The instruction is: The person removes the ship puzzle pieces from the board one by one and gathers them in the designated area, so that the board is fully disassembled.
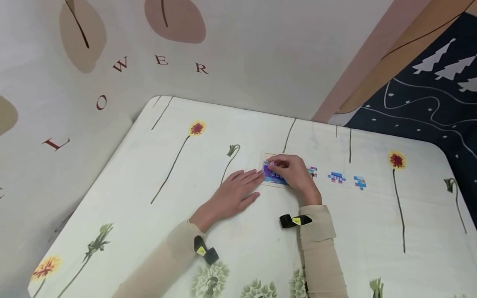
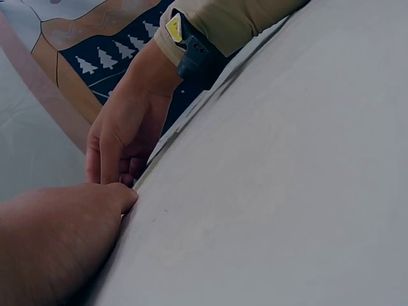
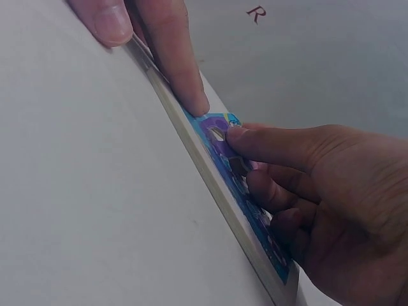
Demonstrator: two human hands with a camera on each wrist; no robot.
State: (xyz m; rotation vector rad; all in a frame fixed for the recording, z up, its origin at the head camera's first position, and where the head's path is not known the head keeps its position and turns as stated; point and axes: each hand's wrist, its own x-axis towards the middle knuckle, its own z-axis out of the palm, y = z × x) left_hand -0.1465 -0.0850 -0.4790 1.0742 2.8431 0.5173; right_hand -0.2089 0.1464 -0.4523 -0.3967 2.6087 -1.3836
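Observation:
A jigsaw puzzle in a shallow wooden tray [image 1: 262, 158] lies on the table, its assembled part blue and purple. My right hand [image 1: 296, 174] is over the tray, thumb and index finger pinching a puzzle piece [image 3: 234, 120] at the picture's upper part; the fingers hide most of that piece. Flat on the table, my left hand [image 1: 236, 194] has its fingertips against the tray's left side. In the right wrist view, a finger of the left hand [image 3: 175, 57] touches the puzzle's edge. The left wrist view shows the puzzle hidden behind the hands.
To the right of the tray lie loose puzzle pieces: one [image 1: 313, 170] close by the right hand, a blue one [image 1: 337, 177], and another [image 1: 360, 182] farther right. The table [image 1: 179, 165] has a flower-printed cloth and meets a printed wall hanging [image 1: 261, 74] at the back.

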